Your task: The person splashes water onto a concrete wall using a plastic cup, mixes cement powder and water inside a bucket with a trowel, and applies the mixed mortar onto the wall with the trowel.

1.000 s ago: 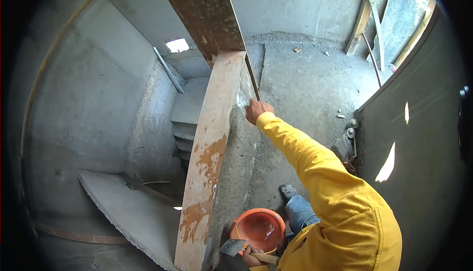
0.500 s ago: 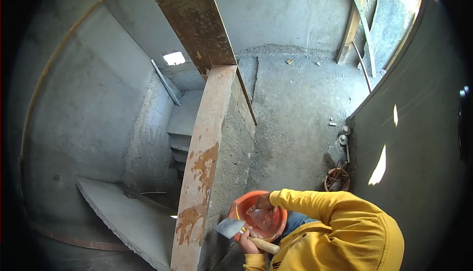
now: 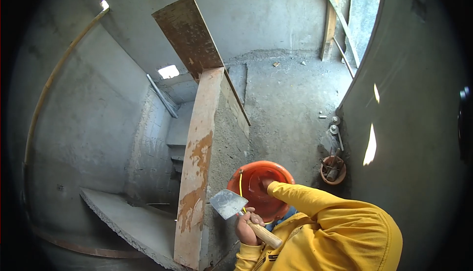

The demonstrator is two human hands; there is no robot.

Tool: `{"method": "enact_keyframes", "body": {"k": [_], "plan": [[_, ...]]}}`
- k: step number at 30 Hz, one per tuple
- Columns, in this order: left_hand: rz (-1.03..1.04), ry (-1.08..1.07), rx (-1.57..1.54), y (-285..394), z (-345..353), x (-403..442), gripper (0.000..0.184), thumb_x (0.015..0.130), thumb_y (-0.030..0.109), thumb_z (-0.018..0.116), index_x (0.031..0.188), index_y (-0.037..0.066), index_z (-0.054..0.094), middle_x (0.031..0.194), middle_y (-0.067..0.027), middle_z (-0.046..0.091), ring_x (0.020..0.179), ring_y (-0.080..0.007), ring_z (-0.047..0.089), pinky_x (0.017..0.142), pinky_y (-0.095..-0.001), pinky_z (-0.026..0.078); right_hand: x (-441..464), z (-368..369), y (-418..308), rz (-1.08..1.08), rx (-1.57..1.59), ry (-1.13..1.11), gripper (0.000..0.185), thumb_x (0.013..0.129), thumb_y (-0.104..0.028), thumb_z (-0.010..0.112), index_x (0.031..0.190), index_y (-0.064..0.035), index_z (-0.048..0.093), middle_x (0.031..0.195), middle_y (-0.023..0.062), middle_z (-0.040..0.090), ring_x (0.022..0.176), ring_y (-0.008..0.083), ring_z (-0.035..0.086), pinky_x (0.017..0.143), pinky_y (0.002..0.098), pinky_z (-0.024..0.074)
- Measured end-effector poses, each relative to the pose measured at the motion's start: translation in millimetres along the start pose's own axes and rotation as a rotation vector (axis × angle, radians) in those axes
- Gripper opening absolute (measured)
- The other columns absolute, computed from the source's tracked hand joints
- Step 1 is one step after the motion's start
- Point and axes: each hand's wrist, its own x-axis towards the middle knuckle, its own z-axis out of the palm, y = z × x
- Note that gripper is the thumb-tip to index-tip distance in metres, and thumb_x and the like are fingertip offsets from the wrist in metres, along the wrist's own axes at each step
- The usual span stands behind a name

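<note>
My left hand (image 3: 249,228) is wrapped round a trowel with a wooden handle (image 3: 266,235); its flat metal blade (image 3: 228,203) points left, over the near edge of an orange bucket (image 3: 283,166). Inside the bucket is my right hand (image 3: 266,182), blurred and dark, with its fingers hidden from view. A yellow bucket handle (image 3: 241,184) crosses the bucket's left side. Left of the bucket runs a low wall topped by a long board (image 3: 193,172), patched brown and pale.
An upright brown board (image 3: 189,36) stands at the low wall's far end. Steps (image 3: 177,140) descend on the left. A small bucket of tools (image 3: 333,170) and bottles (image 3: 335,129) sit by the right wall. Wooden props (image 3: 330,19) stand near the opening.
My right hand has come back from the low wall's far end and gone into the orange bucket. My left hand has raised the trowel slightly. The view has shifted.
</note>
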Motion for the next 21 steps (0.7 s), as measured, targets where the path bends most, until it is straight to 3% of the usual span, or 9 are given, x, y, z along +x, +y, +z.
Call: {"method": "enact_keyframes", "body": {"k": [2, 5, 8, 13, 17, 21], "plan": [[-0.010, -0.037, -0.009, -3, -6, 8, 0.022, 0.094, 0.016, 0.050, 0.106, -0.001, 0.056, 0.064, -0.0031, 0.050, 0.055, -0.0198, 0.052, 0.054, -0.0330, 0.048, -3, 0, -3, -0.061, -0.041, 0.050, 0.028, 0.096, -0.033, 0.061, 0.111, -0.0109, 0.072, 0.104, 0.0135, 0.073, 0.094, 0.0310, 0.071, 0.082, 0.0470, 0.0556], [-0.001, -0.010, 0.027, -16, -23, 26, 0.021, 0.094, 0.015, 0.049, 0.106, 0.000, 0.058, 0.064, -0.0032, 0.052, 0.054, -0.0201, 0.054, 0.054, -0.0332, 0.050, -43, -41, -91, -0.017, -0.544, -0.140, 0.023, 0.090, -0.028, 0.069, 0.103, -0.0088, 0.070, 0.101, 0.0171, 0.072, 0.095, 0.0344, 0.069, 0.084, 0.0422, 0.0537], [-0.027, 0.057, 0.005, -24, -33, 40, 0.020, 0.095, 0.016, 0.049, 0.104, 0.001, 0.060, 0.064, -0.0027, 0.053, 0.054, -0.0197, 0.055, 0.053, -0.0324, 0.051, -59, -56, -104, -0.243, -0.395, -0.175, 0.021, 0.086, -0.025, 0.073, 0.098, -0.0082, 0.068, 0.098, 0.0194, 0.070, 0.093, 0.0390, 0.068, 0.081, 0.0431, 0.0534], [-0.048, 0.175, -0.108, -49, -77, 64, 0.022, 0.096, 0.014, 0.047, 0.106, -0.003, 0.058, 0.062, -0.0046, 0.052, 0.052, -0.0206, 0.054, 0.052, -0.0336, 0.052, -73, -93, -136, -0.107, -0.312, -0.170, 0.029, 0.093, -0.033, 0.070, 0.100, -0.0049, 0.068, 0.092, 0.0190, 0.071, 0.086, 0.0390, 0.069, 0.076, 0.0453, 0.0542], [-0.029, 0.315, -0.168, -67, -95, 78, 0.019, 0.095, 0.015, 0.049, 0.101, 0.000, 0.060, 0.061, -0.0038, 0.051, 0.049, -0.0191, 0.052, 0.049, -0.0339, 0.050, -28, -136, -154, 0.136, -0.457, -0.117, 0.038, 0.094, -0.042, 0.066, 0.105, -0.0066, 0.071, 0.100, 0.0223, 0.074, 0.097, 0.0424, 0.070, 0.083, 0.0477, 0.0556], [0.072, 0.475, -0.218, -59, -60, 76, 0.019, 0.093, 0.016, 0.050, 0.107, 0.004, 0.056, 0.062, -0.0017, 0.049, 0.049, -0.0163, 0.047, 0.047, -0.0317, 0.046, 113, -156, -173, 0.213, -0.651, 0.021, 0.036, 0.094, -0.039, 0.065, 0.106, -0.0058, 0.071, 0.103, 0.0229, 0.073, 0.099, 0.0437, 0.069, 0.084, 0.0499, 0.0550]]}}
